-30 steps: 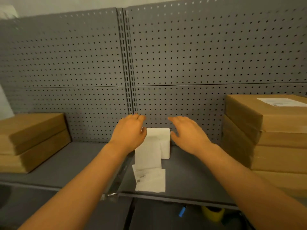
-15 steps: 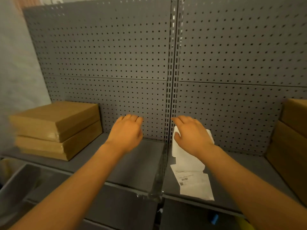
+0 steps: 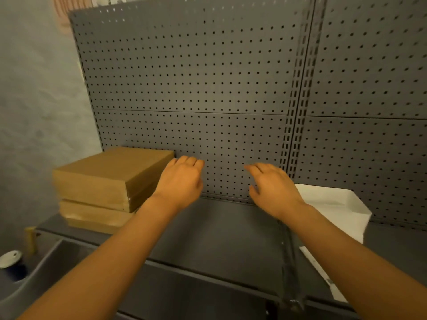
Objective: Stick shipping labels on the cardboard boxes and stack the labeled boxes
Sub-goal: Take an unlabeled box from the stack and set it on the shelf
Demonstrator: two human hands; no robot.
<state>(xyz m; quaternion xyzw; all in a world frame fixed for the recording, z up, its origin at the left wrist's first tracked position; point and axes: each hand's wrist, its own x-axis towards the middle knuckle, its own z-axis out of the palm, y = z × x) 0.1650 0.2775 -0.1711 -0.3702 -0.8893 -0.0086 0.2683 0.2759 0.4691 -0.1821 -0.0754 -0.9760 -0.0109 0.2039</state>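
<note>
Two plain cardboard boxes (image 3: 111, 179) lie stacked at the left end of the grey shelf (image 3: 215, 234), with no label showing on the top one. My left hand (image 3: 181, 181) hovers just right of that stack, fingers loosely curled and holding nothing. My right hand (image 3: 273, 188) hangs over the middle of the shelf, fingers relaxed and empty. A pile of white label sheets (image 3: 332, 206) leans against the back panel right of my right hand. A single printed label (image 3: 323, 273) lies flat near the shelf's front edge, partly hidden by my right forearm.
A grey pegboard panel (image 3: 208, 88) backs the shelf, with a slotted upright (image 3: 298, 112) between its sections. Below at the left sit a grey bin (image 3: 46, 262) and a roll with a white top (image 3: 10, 259). A pale wall (image 3: 34, 100) borders the left side.
My view has swung left: the unlabelled stack now sits close to my left hand, and the labelled stack on the right has left the frame. Both hands moved left, away from the label sheets.
</note>
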